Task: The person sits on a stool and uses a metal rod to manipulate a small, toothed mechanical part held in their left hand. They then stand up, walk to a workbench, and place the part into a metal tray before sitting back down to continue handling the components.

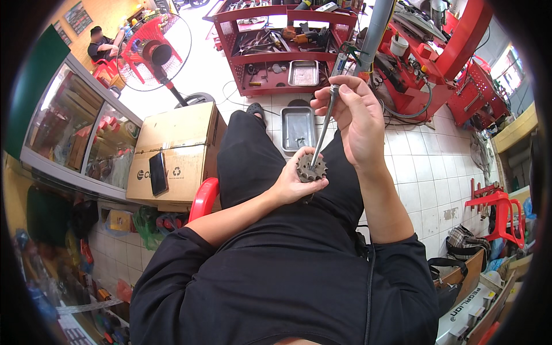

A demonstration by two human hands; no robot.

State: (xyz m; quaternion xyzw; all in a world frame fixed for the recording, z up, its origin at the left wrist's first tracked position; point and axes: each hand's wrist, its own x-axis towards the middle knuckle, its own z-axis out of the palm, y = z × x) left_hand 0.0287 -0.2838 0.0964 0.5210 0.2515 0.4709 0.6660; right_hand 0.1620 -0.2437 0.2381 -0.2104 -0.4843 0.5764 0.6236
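Above my lap, my left hand (293,184) is closed round a dark toothed sprocket (311,170), its face turned upward and small holes showing in it. My right hand (357,118) is raised higher and to the right, with thumb and fingers pinching the top end of a slim metal rod tool (325,129). The rod slants down, and its lower end meets the sprocket near the middle. Whether the tip sits in a hole or only rests on the face, I cannot tell. A metal tray (298,133) with a few small parts lies on the floor beyond my hands.
A cardboard box (172,129) with a black phone (158,172) on it stands at my left, near a red chair edge (204,199). Ahead are a red tool cart (282,57) and a fan (155,53). A red stool (506,213) stands right. Someone sits far left.
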